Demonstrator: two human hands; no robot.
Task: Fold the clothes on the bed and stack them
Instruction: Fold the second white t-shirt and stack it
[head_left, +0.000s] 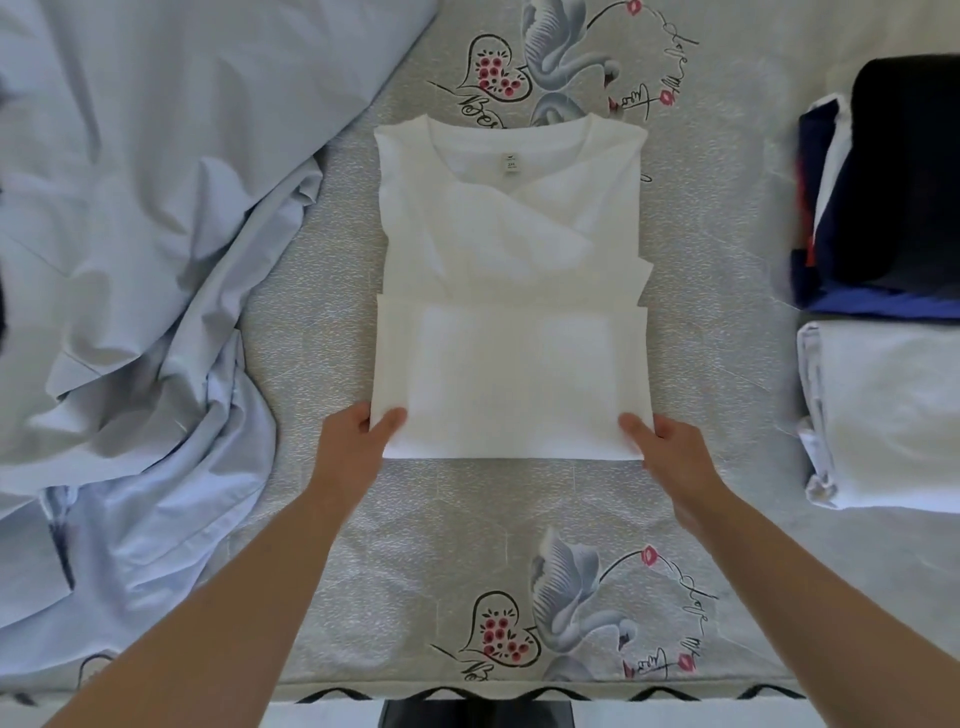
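white t-shirt (511, 291) half folded | left hand (358, 441), right hand (662, 441) pinching near corners | folded stacks (883, 260) right | blue shirt (130, 260) left unfolded

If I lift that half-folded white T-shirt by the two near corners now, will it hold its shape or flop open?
Probably floppy: the white T-shirt is thin, soft cloth, so its middle would likely sag between the left hand and right hand. The loose sleeve flaps folded across its chest may slip open. It looks light, so it should lift easily.

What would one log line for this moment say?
white T-shirt half folded | left hand, right hand pinch near corners | stacks right
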